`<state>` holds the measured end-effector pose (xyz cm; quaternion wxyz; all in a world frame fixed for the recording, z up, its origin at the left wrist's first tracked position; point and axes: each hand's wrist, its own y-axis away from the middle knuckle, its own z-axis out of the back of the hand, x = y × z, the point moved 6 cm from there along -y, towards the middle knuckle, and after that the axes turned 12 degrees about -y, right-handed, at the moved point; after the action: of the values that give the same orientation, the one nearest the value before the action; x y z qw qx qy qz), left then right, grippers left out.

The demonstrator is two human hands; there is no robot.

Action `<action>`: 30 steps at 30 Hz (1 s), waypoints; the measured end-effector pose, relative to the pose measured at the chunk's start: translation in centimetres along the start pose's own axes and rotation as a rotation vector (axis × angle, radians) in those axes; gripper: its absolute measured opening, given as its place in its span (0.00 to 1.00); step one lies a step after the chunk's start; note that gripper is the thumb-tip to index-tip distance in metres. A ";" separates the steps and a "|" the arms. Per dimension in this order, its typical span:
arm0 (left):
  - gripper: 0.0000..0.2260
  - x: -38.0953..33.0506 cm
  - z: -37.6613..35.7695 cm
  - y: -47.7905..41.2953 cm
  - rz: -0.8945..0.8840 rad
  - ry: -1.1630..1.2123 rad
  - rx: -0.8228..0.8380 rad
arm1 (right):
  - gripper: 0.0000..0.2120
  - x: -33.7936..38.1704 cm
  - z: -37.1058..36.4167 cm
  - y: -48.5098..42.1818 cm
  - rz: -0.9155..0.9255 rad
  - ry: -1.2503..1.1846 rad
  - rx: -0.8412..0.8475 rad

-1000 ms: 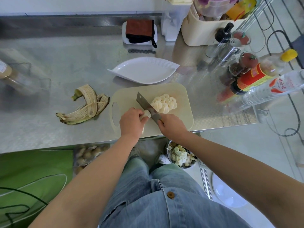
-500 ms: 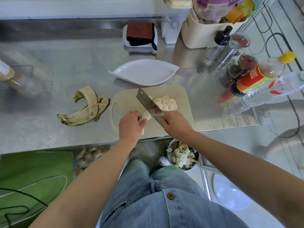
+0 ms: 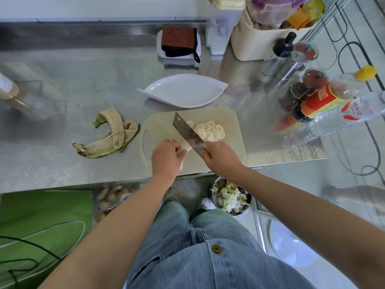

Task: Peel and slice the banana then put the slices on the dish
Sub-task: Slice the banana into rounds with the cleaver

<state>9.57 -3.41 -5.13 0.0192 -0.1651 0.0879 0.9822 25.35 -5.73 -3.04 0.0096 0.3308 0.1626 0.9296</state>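
Banana [image 3: 186, 146] stub pale, peeled, gripped in left hand [image 3: 166, 158] fingers; right hand [image 3: 221, 158] fingers grasp knife [image 3: 187, 132]; slices [image 3: 210, 131] piled beside.

Peeled pale banana stub [image 3: 186, 146] lying on the beige cutting board [image 3: 233, 122], heap of round cream banana slices [image 3: 210, 130] farther along the board, white leaf-shaped dish [image 3: 183, 91] just beyond it, bare.

The right hand [image 3: 221, 158] covers nearly all of the knife [image 3: 187, 132] handle. Most of the uncut banana [image 3: 186, 146] lies hidden under the left hand [image 3: 166, 158], and the blade screens a few slices [image 3: 210, 130]. At nine o'clock the edge cuts off a bottle [image 3: 8, 89]; at one o'clock it cuts the containers [image 3: 268, 11].
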 end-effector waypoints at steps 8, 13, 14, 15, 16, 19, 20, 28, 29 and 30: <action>0.08 -0.1 0.1 0.0 0.004 0.001 0.004 | 0.09 -0.3 -1.0 -0.1 -0.048 0.020 0.035; 0.09 -0.1 0.2 0.0 0.004 -0.001 0.010 | 0.10 -0.7 -1.7 -0.4 -0.080 0.033 0.062; 0.09 -0.1 0.2 0.0 0.004 -0.002 0.014 | 0.10 -0.8 -1.8 -0.4 -0.081 0.031 0.060; 0.09 -0.1 0.2 0.0 0.005 -0.002 0.017 | 0.10 -0.8 -1.9 -0.4 -0.074 0.029 0.054; 0.09 -0.1 0.2 0.0 0.007 0.000 0.020 | 0.10 -0.8 -1.8 -0.3 -0.061 0.028 0.045; 0.09 0.0 0.1 -0.1 0.009 0.005 0.024 | 0.10 -0.4 -0.8 0.0 0.007 -0.022 -0.012; 0.08 0.0 0.1 -0.1 0.008 0.003 0.022 | 0.11 -0.2 -0.4 0.1 0.026 -0.045 -0.031; 0.09 0.0 0.1 -0.2 0.012 -0.005 0.023 | 0.12 0.4 0.3 0.1 0.026 -0.032 -0.014; 0.09 0.0 0.1 -0.1 0.012 -0.004 0.022 | 0.12 0.4 0.3 0.0 0.020 -0.030 -0.012; 0.09 0.0 0.1 -0.1 0.012 -0.004 0.021 | 0.12 0.3 0.2 0.0 0.012 -0.029 -0.009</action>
<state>9.55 -3.27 -5.08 0.0154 -0.1625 0.0993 0.9816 25.23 -5.64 -2.69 0.0078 0.3450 0.1561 0.9255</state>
